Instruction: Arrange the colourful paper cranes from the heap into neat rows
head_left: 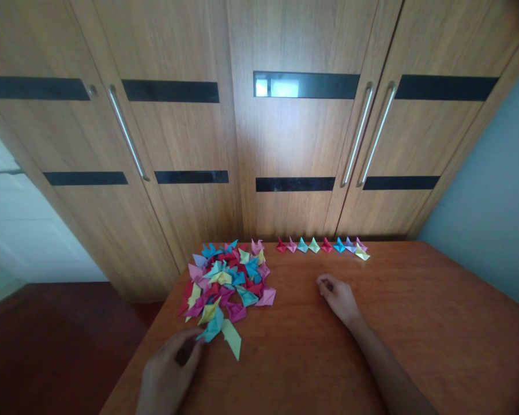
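My left hand (pixel 170 366) pinches a teal origami crane (pixel 214 327) by one tip, between thumb and fingers, at the near edge of a pile of folded paper. A pale green folded paper piece (pixel 232 340) lies right beside it, its point toward me. The heaped origami cranes (pixel 227 276) are red, pink, magenta, blue, yellow and teal, overlapping one another. To the right of the pile, my right hand (pixel 338 297) rests over the table with its fingers curled in; nothing shows in it.
Along the table's far edge stands a row of several small origami cranes (pixel 314 245), a pale yellow one (pixel 362 252) in front at its right end. The wooden table (pixel 436 323) reaches to a wardrobe (pixel 294 144) with metal handles. A white door (pixel 30 230) is at left.
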Demonstrator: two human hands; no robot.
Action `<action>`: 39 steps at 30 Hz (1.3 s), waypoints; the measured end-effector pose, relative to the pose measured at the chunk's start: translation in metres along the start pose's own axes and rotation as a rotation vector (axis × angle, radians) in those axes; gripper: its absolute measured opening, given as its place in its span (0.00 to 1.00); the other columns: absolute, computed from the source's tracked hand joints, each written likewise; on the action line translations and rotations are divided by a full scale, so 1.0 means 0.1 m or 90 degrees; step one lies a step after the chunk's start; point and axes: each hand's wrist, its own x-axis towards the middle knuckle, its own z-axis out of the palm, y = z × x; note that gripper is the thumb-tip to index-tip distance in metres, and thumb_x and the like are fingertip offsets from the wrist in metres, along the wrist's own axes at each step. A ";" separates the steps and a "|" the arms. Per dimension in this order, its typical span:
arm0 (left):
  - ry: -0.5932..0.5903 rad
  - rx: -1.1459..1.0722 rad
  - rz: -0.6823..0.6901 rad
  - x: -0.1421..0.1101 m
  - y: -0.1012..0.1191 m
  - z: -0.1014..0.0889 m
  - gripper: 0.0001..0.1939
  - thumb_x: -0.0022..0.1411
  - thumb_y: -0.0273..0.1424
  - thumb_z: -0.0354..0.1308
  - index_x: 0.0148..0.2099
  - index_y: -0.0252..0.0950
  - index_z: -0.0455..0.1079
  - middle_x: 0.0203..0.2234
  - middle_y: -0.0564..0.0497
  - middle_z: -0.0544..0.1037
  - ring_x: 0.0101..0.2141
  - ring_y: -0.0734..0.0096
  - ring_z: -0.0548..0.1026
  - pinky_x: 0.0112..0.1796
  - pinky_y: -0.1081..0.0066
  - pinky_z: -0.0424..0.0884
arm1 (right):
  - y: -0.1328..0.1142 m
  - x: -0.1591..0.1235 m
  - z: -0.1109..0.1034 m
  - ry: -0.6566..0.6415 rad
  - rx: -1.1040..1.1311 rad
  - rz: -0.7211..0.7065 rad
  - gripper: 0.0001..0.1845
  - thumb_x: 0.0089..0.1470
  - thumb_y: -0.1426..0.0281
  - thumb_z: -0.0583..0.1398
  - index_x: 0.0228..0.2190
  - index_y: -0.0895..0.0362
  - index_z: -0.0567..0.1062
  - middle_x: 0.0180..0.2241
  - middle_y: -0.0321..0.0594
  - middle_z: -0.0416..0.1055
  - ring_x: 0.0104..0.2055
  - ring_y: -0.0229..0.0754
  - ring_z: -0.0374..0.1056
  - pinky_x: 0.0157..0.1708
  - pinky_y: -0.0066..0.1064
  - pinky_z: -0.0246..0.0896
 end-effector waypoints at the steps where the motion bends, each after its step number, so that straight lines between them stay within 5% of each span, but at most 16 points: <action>1: 0.013 -0.013 -0.015 0.00 -0.02 -0.01 0.14 0.52 0.45 0.56 0.36 0.44 0.76 0.31 0.54 0.80 0.31 0.62 0.78 0.33 0.70 0.74 | 0.00 0.00 0.00 0.000 0.000 0.001 0.14 0.53 0.61 0.51 0.29 0.55 0.73 0.21 0.35 0.70 0.25 0.40 0.67 0.28 0.27 0.58; 6: 0.047 -0.125 -0.089 0.08 0.18 -0.07 0.21 0.51 0.47 0.57 0.41 0.39 0.74 0.32 0.51 0.79 0.32 0.62 0.77 0.33 0.69 0.73 | 0.02 0.02 0.00 0.007 0.004 -0.010 0.14 0.52 0.61 0.51 0.29 0.55 0.73 0.21 0.35 0.70 0.25 0.40 0.67 0.28 0.28 0.58; 11: 0.011 -0.323 -0.067 0.37 0.88 0.02 0.17 0.52 0.43 0.60 0.40 0.36 0.73 0.30 0.51 0.78 0.31 0.66 0.76 0.32 0.72 0.72 | 0.03 0.02 0.01 0.017 0.050 -0.002 0.14 0.51 0.61 0.53 0.29 0.55 0.74 0.21 0.35 0.70 0.25 0.40 0.67 0.29 0.28 0.59; 14: -0.059 -0.448 -0.003 0.58 1.32 0.36 0.12 0.54 0.38 0.59 0.38 0.36 0.72 0.29 0.51 0.77 0.31 0.69 0.75 0.32 0.73 0.71 | 0.05 0.03 0.00 0.031 0.104 0.015 0.15 0.51 0.59 0.54 0.30 0.56 0.74 0.20 0.35 0.70 0.24 0.40 0.66 0.28 0.28 0.59; 18: -0.137 -0.477 0.094 0.73 1.67 1.10 0.07 0.55 0.29 0.56 0.36 0.36 0.73 0.29 0.50 0.78 0.31 0.70 0.75 0.34 0.73 0.70 | 0.10 0.05 -0.03 0.033 0.225 0.069 0.19 0.49 0.54 0.56 0.33 0.57 0.74 0.20 0.35 0.68 0.21 0.38 0.62 0.23 0.28 0.57; 21: -0.136 -0.443 0.093 0.72 1.75 1.60 0.07 0.54 0.26 0.54 0.35 0.36 0.73 0.30 0.50 0.78 0.32 0.69 0.75 0.35 0.71 0.70 | 0.13 0.06 -0.07 0.087 0.313 0.108 0.23 0.49 0.52 0.56 0.36 0.59 0.73 0.20 0.35 0.67 0.20 0.37 0.60 0.22 0.27 0.56; 24: -0.150 -0.425 0.079 0.66 1.74 1.86 0.08 0.54 0.25 0.53 0.35 0.36 0.73 0.31 0.51 0.78 0.33 0.69 0.76 0.36 0.71 0.70 | 0.10 0.05 -0.10 0.090 0.344 0.094 0.24 0.51 0.52 0.56 0.37 0.59 0.73 0.20 0.34 0.65 0.21 0.36 0.58 0.21 0.26 0.54; 32: -0.170 -0.441 0.063 0.66 1.65 1.88 0.09 0.55 0.27 0.53 0.37 0.36 0.73 0.32 0.50 0.78 0.34 0.68 0.76 0.36 0.70 0.71 | -0.01 0.02 -0.13 -0.036 0.236 -0.016 0.21 0.49 0.54 0.58 0.36 0.58 0.76 0.25 0.37 0.71 0.27 0.38 0.64 0.27 0.27 0.58; 35: -0.160 -0.468 0.039 0.67 1.65 1.90 0.10 0.56 0.27 0.53 0.39 0.35 0.72 0.33 0.48 0.78 0.35 0.67 0.76 0.38 0.68 0.71 | 0.03 0.04 -0.17 0.010 0.205 -0.015 0.23 0.48 0.52 0.57 0.35 0.58 0.77 0.28 0.39 0.73 0.29 0.40 0.66 0.28 0.28 0.60; 39: -0.161 -0.502 0.012 0.67 1.65 1.91 0.09 0.56 0.27 0.53 0.40 0.35 0.71 0.33 0.47 0.78 0.35 0.67 0.76 0.38 0.69 0.70 | 0.22 0.10 -0.34 0.175 0.116 0.064 0.27 0.50 0.50 0.54 0.37 0.60 0.77 0.29 0.43 0.75 0.31 0.43 0.69 0.33 0.30 0.62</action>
